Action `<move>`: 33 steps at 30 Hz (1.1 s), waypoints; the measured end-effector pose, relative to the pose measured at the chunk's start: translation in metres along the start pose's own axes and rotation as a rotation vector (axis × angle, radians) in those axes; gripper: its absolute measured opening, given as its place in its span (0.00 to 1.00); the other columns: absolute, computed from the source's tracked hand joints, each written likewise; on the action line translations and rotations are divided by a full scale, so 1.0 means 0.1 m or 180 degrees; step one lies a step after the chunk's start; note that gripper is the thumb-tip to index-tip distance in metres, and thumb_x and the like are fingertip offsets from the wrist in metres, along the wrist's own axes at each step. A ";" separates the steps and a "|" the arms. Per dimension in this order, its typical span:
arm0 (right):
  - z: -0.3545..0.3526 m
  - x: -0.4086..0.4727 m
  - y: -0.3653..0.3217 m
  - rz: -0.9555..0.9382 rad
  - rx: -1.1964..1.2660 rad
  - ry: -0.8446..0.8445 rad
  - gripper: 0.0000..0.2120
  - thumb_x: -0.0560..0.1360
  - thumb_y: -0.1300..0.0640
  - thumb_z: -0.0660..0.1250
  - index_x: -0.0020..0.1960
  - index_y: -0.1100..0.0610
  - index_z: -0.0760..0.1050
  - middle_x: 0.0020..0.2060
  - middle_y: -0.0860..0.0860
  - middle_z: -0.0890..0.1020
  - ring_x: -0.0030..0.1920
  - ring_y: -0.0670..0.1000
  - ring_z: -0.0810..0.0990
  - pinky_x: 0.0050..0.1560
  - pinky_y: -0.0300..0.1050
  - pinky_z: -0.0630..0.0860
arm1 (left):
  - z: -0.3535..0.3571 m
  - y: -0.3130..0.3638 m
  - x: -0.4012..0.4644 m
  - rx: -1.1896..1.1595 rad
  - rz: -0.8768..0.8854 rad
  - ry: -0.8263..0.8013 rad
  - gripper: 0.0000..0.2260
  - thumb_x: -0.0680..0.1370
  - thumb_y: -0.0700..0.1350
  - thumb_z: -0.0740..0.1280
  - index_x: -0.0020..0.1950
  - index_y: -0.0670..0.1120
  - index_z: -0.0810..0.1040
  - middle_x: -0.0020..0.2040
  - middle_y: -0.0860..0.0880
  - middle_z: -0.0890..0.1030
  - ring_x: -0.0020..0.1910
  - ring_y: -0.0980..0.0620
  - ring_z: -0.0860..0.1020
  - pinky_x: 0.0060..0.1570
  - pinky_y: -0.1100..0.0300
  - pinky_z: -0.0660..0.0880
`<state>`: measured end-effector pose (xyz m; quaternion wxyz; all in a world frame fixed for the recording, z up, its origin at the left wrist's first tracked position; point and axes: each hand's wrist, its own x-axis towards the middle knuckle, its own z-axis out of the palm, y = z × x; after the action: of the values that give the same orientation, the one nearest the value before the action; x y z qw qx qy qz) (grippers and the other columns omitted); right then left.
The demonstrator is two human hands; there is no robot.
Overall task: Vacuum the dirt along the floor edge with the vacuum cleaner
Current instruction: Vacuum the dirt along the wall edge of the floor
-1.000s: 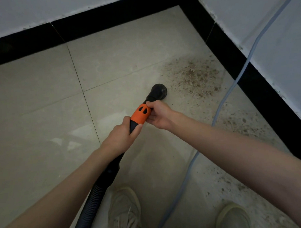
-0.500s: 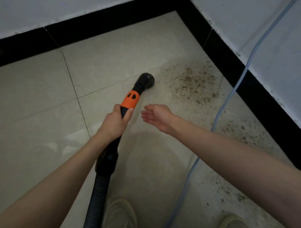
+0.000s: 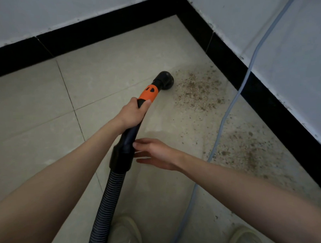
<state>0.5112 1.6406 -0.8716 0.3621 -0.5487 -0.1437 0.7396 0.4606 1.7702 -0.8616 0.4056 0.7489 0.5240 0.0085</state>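
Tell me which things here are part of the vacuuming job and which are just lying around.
Part of the job: vacuum nozzle, orange grip, ribbed hose, dirt patch near the corner, second dirt patch along the black skirting.

Just there: pale blue cable, shoes.

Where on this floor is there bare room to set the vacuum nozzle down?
Bare tiles lie left of the nozzle up to the black baseboard. Right is crowded: dirt and the blue cable along the wall.

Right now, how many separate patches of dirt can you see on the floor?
2: one dirt patch just right of the vacuum nozzle, another dirt patch nearer, along the black skirting. Loose specks lie between.
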 end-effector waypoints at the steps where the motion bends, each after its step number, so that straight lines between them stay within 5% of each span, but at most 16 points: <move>1: 0.02 0.00 -0.01 -0.0030 0.0109 -0.0081 0.13 0.82 0.57 0.61 0.64 0.59 0.72 0.55 0.53 0.78 0.55 0.51 0.77 0.64 0.47 0.70 | -0.02 0.04 0.04 -0.0159 -0.0046 0.0057 0.19 0.80 0.58 0.58 0.56 0.41 0.69 0.48 0.43 0.75 0.46 0.45 0.74 0.44 0.55 0.67; 5: 0.07 -0.04 0.00 -0.0120 0.0291 -0.0410 0.16 0.80 0.49 0.63 0.65 0.54 0.70 0.53 0.48 0.80 0.58 0.51 0.77 0.64 0.49 0.72 | -0.13 0.16 0.14 -0.1210 -0.0265 0.0281 0.16 0.81 0.55 0.59 0.52 0.41 0.69 0.41 0.43 0.74 0.37 0.47 0.73 0.36 0.58 0.69; 11: 0.16 -0.06 -0.05 -0.0508 0.0585 0.0491 0.17 0.76 0.43 0.67 0.54 0.56 0.74 0.44 0.53 0.79 0.49 0.56 0.79 0.63 0.62 0.75 | -0.11 0.48 0.16 -0.1536 -0.0523 0.0277 0.22 0.81 0.55 0.58 0.61 0.37 0.70 0.46 0.42 0.74 0.41 0.47 0.74 0.43 0.57 0.71; 18: -0.25 -0.56 -0.67 -0.0668 0.0270 0.0272 0.20 0.75 0.42 0.66 0.46 0.60 0.73 0.27 0.53 0.78 0.27 0.54 0.78 0.30 0.46 0.78 | -0.31 1.08 0.16 -0.2246 -0.0719 0.0423 0.22 0.80 0.55 0.59 0.66 0.39 0.67 0.52 0.44 0.76 0.44 0.48 0.75 0.45 0.58 0.74; 21: -0.48 -0.78 -0.77 -0.0562 -0.0050 0.0160 0.23 0.75 0.40 0.65 0.48 0.63 0.72 0.29 0.56 0.78 0.27 0.55 0.78 0.29 0.46 0.78 | -0.23 1.20 0.10 -0.2659 -0.0696 0.0305 0.23 0.80 0.54 0.59 0.67 0.39 0.68 0.46 0.47 0.75 0.39 0.51 0.74 0.38 0.60 0.73; 26: -0.70 -0.91 -0.47 -0.0545 -0.0262 0.0483 0.26 0.72 0.37 0.68 0.49 0.62 0.75 0.31 0.54 0.80 0.29 0.53 0.80 0.32 0.46 0.79 | 0.14 1.11 -0.01 -0.2823 -0.0738 0.0298 0.20 0.81 0.56 0.58 0.59 0.40 0.71 0.42 0.47 0.76 0.39 0.51 0.75 0.43 0.57 0.74; 33: -0.76 -0.86 -0.09 -0.1147 -0.1065 0.1341 0.17 0.71 0.41 0.73 0.51 0.45 0.69 0.44 0.49 0.81 0.34 0.45 0.81 0.38 0.43 0.79 | 0.40 0.91 -0.02 -0.3292 -0.1115 0.0290 0.22 0.80 0.56 0.58 0.63 0.38 0.69 0.41 0.45 0.74 0.36 0.50 0.74 0.36 0.58 0.73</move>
<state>0.5955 1.5729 -0.8323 0.4138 -0.7074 -0.2801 0.4999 0.5476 1.7332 -0.8318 0.6931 0.3523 0.5853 0.2298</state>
